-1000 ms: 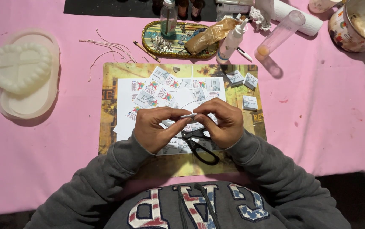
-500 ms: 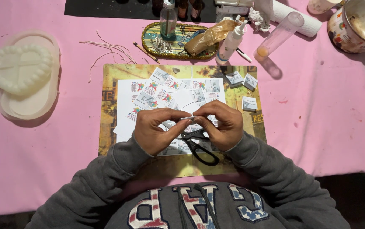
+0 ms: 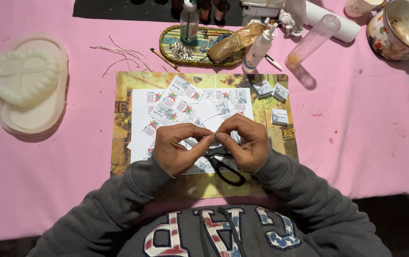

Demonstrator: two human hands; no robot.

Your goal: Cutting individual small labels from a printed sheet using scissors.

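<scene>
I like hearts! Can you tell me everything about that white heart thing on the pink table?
The heart mould is off-white and looks like soft rubbery silicone. It is heart-shaped with a bumpy scalloped edge and a raised cross on top. It lies flat on a pale oval tray, far left on the pink tablecloth. No hand touches it.

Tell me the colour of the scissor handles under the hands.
Black scissor handles, clearest in the head view.
</scene>
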